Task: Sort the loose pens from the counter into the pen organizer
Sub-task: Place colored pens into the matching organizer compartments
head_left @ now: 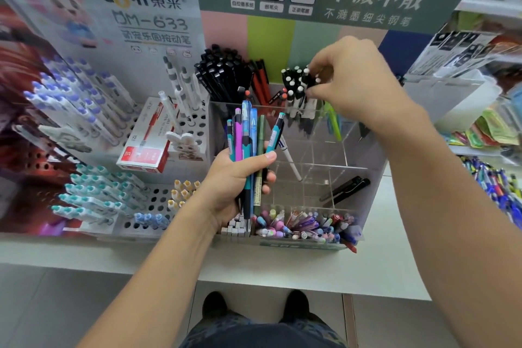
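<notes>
My left hand [237, 181] grips a bunch of loose pens [246, 135], teal, blue, pink and green, upright in front of the clear acrylic pen organizer [353, 175]. My right hand [356, 79] reaches over the organizer's back row, its fingertips pinching a black pen with a white cap among the black-and-white pens [298, 87] standing there. The back-left compartment holds black pens [223, 70] and red ones [261, 82]. A single white pen [291, 161] leans in a middle compartment, a black pen [346, 189] lies in another, and the front row is packed with pastel pens [305, 227].
A white display stand [158, 37] with rows of blue-capped and teal-capped pens fills the left, with a red-and-white pen box [149, 138] leaning on it. The white counter [381, 263] runs below. Shelves with more pens [497, 183] and packets stand at the right. A green sign rises behind.
</notes>
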### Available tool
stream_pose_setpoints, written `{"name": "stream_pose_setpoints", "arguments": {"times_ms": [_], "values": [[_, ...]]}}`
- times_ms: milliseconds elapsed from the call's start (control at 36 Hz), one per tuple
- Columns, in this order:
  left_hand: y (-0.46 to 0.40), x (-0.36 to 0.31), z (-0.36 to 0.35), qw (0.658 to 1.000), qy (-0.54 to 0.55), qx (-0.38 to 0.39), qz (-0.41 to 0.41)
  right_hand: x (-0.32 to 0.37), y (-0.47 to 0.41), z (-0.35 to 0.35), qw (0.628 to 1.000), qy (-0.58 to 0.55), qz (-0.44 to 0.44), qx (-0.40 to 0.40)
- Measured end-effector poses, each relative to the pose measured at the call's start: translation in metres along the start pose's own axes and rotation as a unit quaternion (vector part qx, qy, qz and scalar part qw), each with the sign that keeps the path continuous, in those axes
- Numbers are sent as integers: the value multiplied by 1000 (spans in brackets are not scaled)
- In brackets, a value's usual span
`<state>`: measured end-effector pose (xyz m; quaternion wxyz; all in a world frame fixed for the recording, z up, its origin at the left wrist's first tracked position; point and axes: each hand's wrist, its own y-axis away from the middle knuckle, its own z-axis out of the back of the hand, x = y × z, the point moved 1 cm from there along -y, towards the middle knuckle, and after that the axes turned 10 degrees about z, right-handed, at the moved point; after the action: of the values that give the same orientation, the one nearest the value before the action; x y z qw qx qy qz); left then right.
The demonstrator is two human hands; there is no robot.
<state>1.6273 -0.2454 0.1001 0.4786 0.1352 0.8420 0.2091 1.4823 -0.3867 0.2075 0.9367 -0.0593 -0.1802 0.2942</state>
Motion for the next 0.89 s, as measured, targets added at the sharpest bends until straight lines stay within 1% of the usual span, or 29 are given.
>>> {"name": "stream_pose_setpoints", "arguments": {"times_ms": [167,194,222,250,278,306,333,389,417,444,472,528,556,583,639,722,750,778,833,861,889], "values": [[1,0,-1,1000,6,-3,-4,4,5,-3,999,51,-7,-2],[2,0,-1,1000,6,-3,-4,4,10,1,998,58,-4,-23],[1,1,-1,1000,6,-2,-4,4,17,5,997,56,2,-61],[2,2,-1,1000,4,-1,-4,6,24,10,994,36,9,-105],[1,3,-2,1000,2,0,-3,9,34,12,991,-11,13,-132],[2,4,-2,1000,2,3,-1,13,44,12,989,-72,13,-128],[2,5,-3,1000,3,8,0,17,55,6,987,-128,2,-93],[2,8,-5,1000,-3,23,1,19,72,-17,981,-189,-30,28],[3,9,-6,999,-12,31,4,18,79,-31,976,-205,-39,65],[3,10,-6,999,-23,38,8,16,84,-42,968,-234,-46,75],[4,12,-7,998,-36,42,13,13,86,-50,954,-287,-55,68],[4,15,-7,997,-51,46,20,9,90,-59,901,-421,-98,48],[4,16,-7,997,-53,46,23,8,92,-60,874,-469,-120,44],[4,17,-7,997,-55,41,27,8,94,-61,860,-490,-134,41],[1,20,-5,997,-62,18,36,5,95,-63,857,-493,-150,25],[-4,27,-1,997,-56,-6,59,-3,96,-65,847,-489,-206,-11],[-5,29,0,996,-54,-7,67,-5,98,-66,835,-502,-223,-26],[-6,30,1,996,-56,-8,70,-7,100,-69,810,-536,-235,-45],[-7,33,0,996,-55,-8,71,-7,103,-74,735,-624,-251,-90],[-7,33,-2,996,-54,-12,69,-6,104,-78,706,-651,-260,-105],[-7,33,-3,996,-55,-19,64,-4,104,-82,691,-661,-270,-111]]}}
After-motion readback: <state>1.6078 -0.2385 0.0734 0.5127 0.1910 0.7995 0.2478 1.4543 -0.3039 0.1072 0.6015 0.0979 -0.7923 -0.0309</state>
